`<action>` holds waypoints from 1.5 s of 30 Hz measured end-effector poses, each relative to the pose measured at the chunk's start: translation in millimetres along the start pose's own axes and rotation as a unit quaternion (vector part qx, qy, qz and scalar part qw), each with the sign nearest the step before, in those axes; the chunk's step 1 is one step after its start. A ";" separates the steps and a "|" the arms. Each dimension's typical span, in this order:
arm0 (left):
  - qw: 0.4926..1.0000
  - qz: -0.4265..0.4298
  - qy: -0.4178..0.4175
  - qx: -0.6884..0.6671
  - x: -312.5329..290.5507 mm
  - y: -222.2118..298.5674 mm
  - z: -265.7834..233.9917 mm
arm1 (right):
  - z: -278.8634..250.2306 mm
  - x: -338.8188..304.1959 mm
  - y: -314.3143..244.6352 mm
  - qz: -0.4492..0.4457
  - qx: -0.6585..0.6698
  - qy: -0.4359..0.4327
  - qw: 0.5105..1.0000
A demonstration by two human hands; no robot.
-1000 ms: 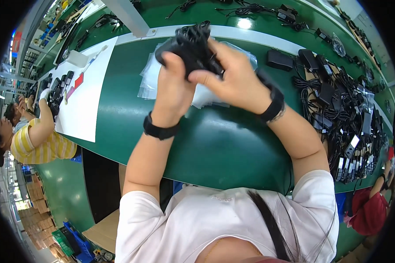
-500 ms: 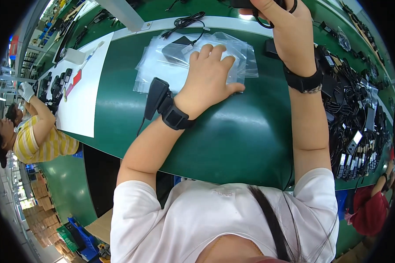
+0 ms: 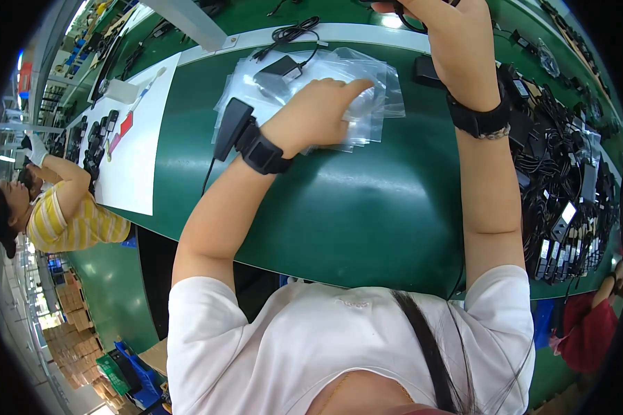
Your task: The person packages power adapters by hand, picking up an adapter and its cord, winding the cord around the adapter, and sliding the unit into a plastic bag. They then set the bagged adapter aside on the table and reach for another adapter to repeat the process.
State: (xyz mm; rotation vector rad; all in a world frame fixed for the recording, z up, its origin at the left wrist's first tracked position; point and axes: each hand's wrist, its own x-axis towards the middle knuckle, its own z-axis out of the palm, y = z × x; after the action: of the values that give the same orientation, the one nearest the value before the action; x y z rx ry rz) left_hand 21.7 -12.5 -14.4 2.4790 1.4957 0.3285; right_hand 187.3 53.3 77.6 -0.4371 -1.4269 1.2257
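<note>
My left hand [image 3: 318, 114] is over a loose stack of clear plastic bags [image 3: 387, 86]. Its index finger stretches to the right, apart from the thumb, and the other fingers bend down, their tips hidden. Nothing shows in its grasp. On the bags' far left part, beside that hand, lies a black power adapter [image 3: 278, 71] with a white label and a coiled cable [image 3: 298, 31]. Raised at the top edge, my right hand [image 3: 453, 34] is closed around a black adapter with a looped cable [image 3: 410, 26]; most of that adapter is cut off by the frame.
A heap of black adapters and cables [image 3: 533, 149] covers the bench's right side. Another black adapter [image 3: 428, 70] lies near my right wrist. On the left is a white sheet [image 3: 135, 162] with black devices; a person in yellow stripes [image 3: 62, 214] works there. A metal post [image 3: 187, 21] rises beyond.
My left hand has shifted slightly left and turned, its spread fingers now bending in, with the index still out. The right hand has risen a little, taking its adapter mostly out of frame.
</note>
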 end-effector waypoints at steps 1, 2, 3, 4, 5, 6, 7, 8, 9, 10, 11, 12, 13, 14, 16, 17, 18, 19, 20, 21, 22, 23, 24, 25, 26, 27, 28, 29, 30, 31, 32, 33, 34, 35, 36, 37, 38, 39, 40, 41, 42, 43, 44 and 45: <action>0.999 -0.035 -0.005 -0.030 -0.9 -0.8 -3.2 | -1.2 -0.5 -1.0 0.000 -0.002 0.005 1.000; 0.999 -0.004 0.041 -0.014 -3.7 -2.3 -4.1 | -1.0 -0.9 -2.3 -0.006 0.006 0.010 1.000; 0.999 -0.002 0.038 -0.014 -8.9 -4.1 -6.1 | -1.1 -0.9 -3.3 -0.012 0.015 0.014 1.000; 0.999 0.004 0.043 -0.017 -17.4 -4.1 -8.2 | -1.8 -0.3 -3.8 -0.010 0.016 0.018 1.000; 0.999 0.010 0.048 -0.020 -24.6 1.8 -14.6 | -3.2 1.2 -4.0 -0.018 0.017 0.011 1.000; 0.999 -0.014 0.040 -0.016 -31.0 6.9 -18.6 | -5.0 2.3 -3.9 -0.025 0.016 0.005 1.000; 0.999 -0.012 0.037 -0.018 -34.5 6.0 -15.8 | -6.3 3.1 -3.5 -0.024 0.015 0.008 1.000; 0.999 -0.032 0.037 0.017 -41.2 6.0 -13.5 | -4.3 3.8 -3.3 -0.028 0.020 0.005 0.999; 0.997 -0.051 0.037 0.051 -45.9 6.4 -11.9 | -2.6 4.1 -3.8 -0.032 0.024 0.002 0.999; 0.992 -0.051 0.084 0.074 -45.6 9.8 -7.0 | -1.7 4.5 -5.4 -0.031 0.027 -0.001 0.999; 0.992 -0.055 0.087 0.077 -44.3 11.2 -3.3 | -0.7 6.6 -7.9 -0.040 0.021 -0.006 0.999; 0.988 -0.038 0.104 0.111 -43.4 10.5 2.0 | 0.1 8.1 -9.6 -0.049 0.014 -0.011 0.999; 0.982 -0.021 0.120 0.146 -43.7 9.9 3.7 | 0.5 8.2 -11.0 -0.052 0.017 -0.015 0.998; 0.981 -0.023 0.122 0.147 -45.6 11.1 3.3 | -0.4 6.5 -11.3 -0.041 0.015 -0.005 0.999; 0.969 -0.062 0.017 0.238 -51.9 17.2 1.5 | -2.8 4.4 -15.5 -0.022 -0.008 -0.002 1.000; 0.969 -0.062 0.019 0.238 -53.9 21.6 -0.5 | -3.2 4.6 -15.4 -0.023 -0.009 -0.004 1.000; 0.964 -0.084 -0.012 0.252 -56.2 25.8 -3.8 | -3.4 4.9 -14.4 -0.035 0.013 0.003 0.999; 0.957 -0.105 -0.043 0.265 -57.5 27.5 -6.2 | -3.7 5.2 -13.9 -0.046 0.036 0.010 0.998; 0.956 -0.112 -0.042 0.268 -62.4 24.2 -6.4 | -1.4 5.9 -13.9 -0.047 0.041 0.005 0.998; 0.956 -0.113 -0.029 0.271 -67.7 18.0 -3.4 | -0.3 6.4 -14.3 -0.045 0.033 0.009 0.998; 0.955 -0.115 -0.015 0.273 -71.8 12.4 -0.3 | 0.7 6.9 -14.9 -0.042 0.025 0.014 0.999; 0.953 -0.119 -0.012 0.277 -73.7 7.4 2.0 | 1.8 6.7 -16.3 -0.045 0.028 0.009 0.999; 0.961 -0.116 0.009 0.251 -75.0 2.6 3.2 | 2.8 6.0 -18.4 -0.041 0.013 0.007 0.999; 0.968 -0.111 0.031 0.225 -77.6 -1.4 3.8 | 4.2 5.2 -20.7 -0.037 -0.003 0.005 0.999; 0.967 -0.111 0.035 0.226 -74.3 1.8 -1.5 | 3.9 5.3 -21.6 -0.037 -0.008 -0.002 0.999; 0.979 -0.172 0.056 0.095 -70.2 5.5 -6.9 | 5.3 4.4 -23.3 -0.042 -0.009 -0.004 0.999; 0.970 -0.228 0.075 -0.039 -65.6 9.6 -13.3 | 7.2 2.9 -25.1 -0.017 0.014 0.006 1.000; 0.970 -0.226 0.081 -0.038 -60.2 12.6 -20.7 | 8.6 2.5 -25.5 0.008 0.037 0.016 0.999; 0.923 -0.291 0.131 -0.212 -53.9 17.4 -30.0 | -2.6 4.9 -24.1 0.037 0.051 -0.035 0.997; 0.841 -0.343 0.173 -0.381 -48.5 20.9 -36.9 | -6.6 1.6 -19.4 0.028 0.044 -0.037 0.998; 0.810 -0.353 0.209 -0.420 -45.9 18.7 -40.9 | -4.2 -0.3 -9.1 0.128 0.180 -0.106 0.970; 0.810 -0.345 0.213 -0.423 -43.0 19.6 -39.2 | -2.7 -3.1 0.6 0.226 0.305 -0.169 0.910; 0.836 -0.317 0.246 -0.374 -41.3 22.2 -33.6 | 0.4 -6.1 12.3 0.265 0.330 -0.172 0.890; 0.857 -0.289 0.276 -0.325 -38.2 24.2 -25.8 | 5.7 -8.8 23.2 0.270 0.331 -0.192 0.883; 0.869 -0.270 0.293 -0.295 -37.7 27.3 -19.2 | 17.6 -14.7 24.0 0.295 0.309 -0.163 0.890; 0.861 -0.248 0.316 -0.311 -37.2 27.6 -13.9 | 26.4 -19.4 25.3 0.319 0.286 -0.132 0.894; 0.855 -0.248 0.341 -0.302 -39.7 28.4 -15.5 | 28.0 -21.2 30.7 0.301 0.250 -0.168 0.905; 0.848 -0.249 0.366 -0.291 -42.1 28.8 -18.4 | 28.8 -18.8 39.4 0.272 0.122 -0.162 0.941; 0.845 -0.251 0.369 -0.295 -45.1 25.7 -21.7 | 30.8 -21.0 44.9 0.234 0.042 -0.121 0.964; 0.823 -0.272 0.381 -0.321 -49.9 19.3 -26.6 | 35.4 -21.7 48.5 0.193 -0.038 -0.082 0.977; 0.800 -0.293 0.393 -0.345 -53.1 13.1 -29.4 | 37.2 -22.1 48.5 0.195 -0.039 -0.090 0.976; 0.796 -0.297 0.398 -0.346 -54.0 6.0 -27.6 | 36.2 -23.4 47.2 0.167 -0.071 -0.116 0.977; 0.756 -0.281 0.432 -0.404 -55.0 -1.1 -28.2 | 38.9 -24.2 45.4 0.136 -0.099 -0.144 0.975; 0.711 -0.262 0.463 -0.459 -56.7 -6.4 -29.4 | 43.9 -27.1 43.4 0.135 -0.097 -0.153 0.974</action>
State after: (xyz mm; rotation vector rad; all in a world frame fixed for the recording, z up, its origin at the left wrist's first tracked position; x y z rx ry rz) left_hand -18.4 -57.6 7.4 0.9834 1.5849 1.8272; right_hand 140.1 29.2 35.9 -0.6113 -1.8053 1.4221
